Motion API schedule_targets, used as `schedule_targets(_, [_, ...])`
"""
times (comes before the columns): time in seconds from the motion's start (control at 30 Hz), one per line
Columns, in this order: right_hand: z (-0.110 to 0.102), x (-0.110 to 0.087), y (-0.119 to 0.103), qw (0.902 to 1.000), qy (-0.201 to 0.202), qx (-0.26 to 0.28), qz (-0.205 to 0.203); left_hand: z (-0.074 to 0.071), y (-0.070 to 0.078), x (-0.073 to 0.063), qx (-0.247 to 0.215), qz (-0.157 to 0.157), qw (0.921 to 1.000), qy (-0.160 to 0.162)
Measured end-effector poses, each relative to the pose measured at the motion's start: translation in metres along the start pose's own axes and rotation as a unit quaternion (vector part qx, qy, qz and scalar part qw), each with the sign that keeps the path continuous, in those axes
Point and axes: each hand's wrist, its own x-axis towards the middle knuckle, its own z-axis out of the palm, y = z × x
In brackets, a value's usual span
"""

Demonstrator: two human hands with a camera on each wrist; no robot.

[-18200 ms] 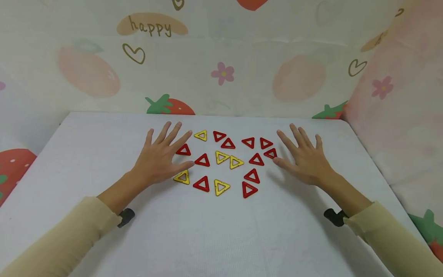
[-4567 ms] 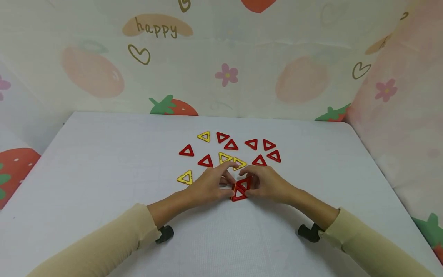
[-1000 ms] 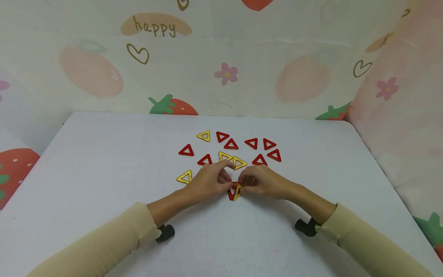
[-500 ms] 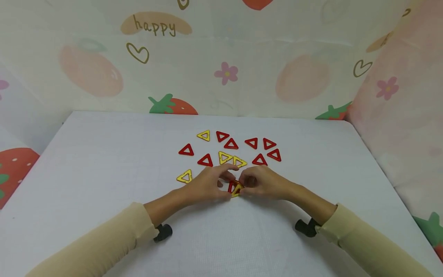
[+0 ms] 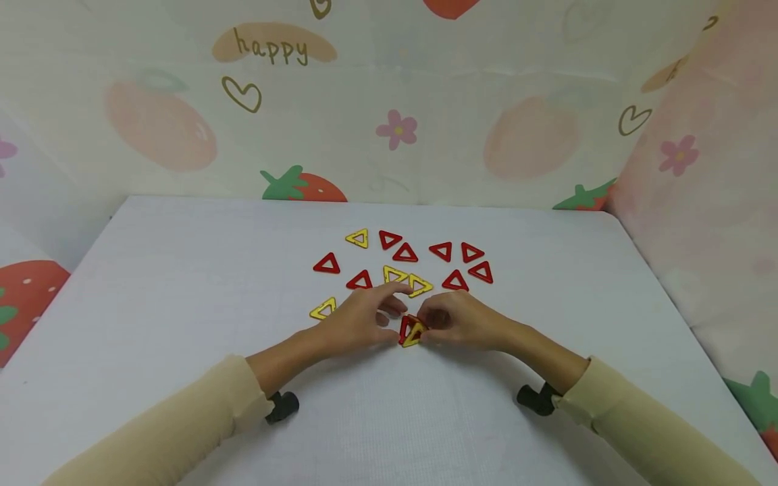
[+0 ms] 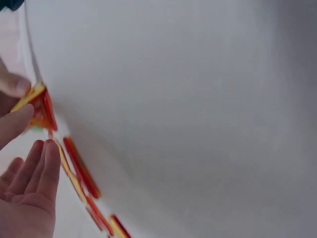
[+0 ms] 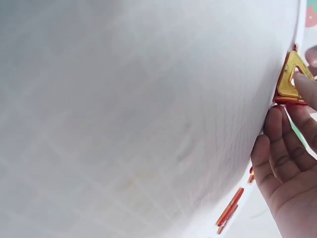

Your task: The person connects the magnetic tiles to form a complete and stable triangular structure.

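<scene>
A small pyramid of triangular magnetic tiles, red and yellow, stands on the white table between my hands. Its yellow tile point(image 5: 415, 335) faces the near right side, and a red tile point(image 5: 404, 329) shows at the left. My right hand point(image 5: 471, 320) pinches the pyramid at its right side, with the thumb over the yellow tile point(image 7: 287, 85) in the right wrist view. My left hand point(image 5: 355, 322) is at the other side, fingers spread and loosely bent, thumb tip right by the red tile. In the left wrist view the left fingers point(image 6: 42, 171) are extended and hold nothing.
Loose tiles lie flat beyond the hands: a yellow pair point(image 5: 419, 286) in the middle, a yellow tile point(image 5: 322, 309) left of my left hand, and several red ones, such as the red tile point(image 5: 480, 272) at the right. A printed cloth wall point(image 5: 450, 88) stands behind the table.
Over the last second the pyramid has turned, so its yellow tile faces nearer. My left hand has drawn slightly left from it. Earlier, the tiles lay flat and both hands were spread.
</scene>
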Motion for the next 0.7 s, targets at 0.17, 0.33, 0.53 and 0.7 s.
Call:
schedule_targets(0.17, [0.001, 0.001, 0.001, 0.9999, -0.002, -0.002, 0.011, -0.016, -0.003, -0.001, -0.014, 0.013, 0.9998, 0.005])
schedule_targets(0.33, [0.001, 0.001, 0.001, 0.9999, -0.003, -0.004, 0.016, -0.031, -0.009, -0.006, -0.016, 0.012, 0.9998, 0.010])
schedule_targets(0.53, [0.001, 0.001, 0.002, 0.9998, -0.002, -0.004, 0.020, -0.043, -0.018, -0.015, -0.013, -0.001, 0.9997, 0.022])
schedule_targets(0.7, [0.001, 0.001, 0.003, 0.9998, 0.000, -0.004, 0.017, -0.046, -0.024, -0.021, -0.005, -0.010, 0.9999, 0.012])
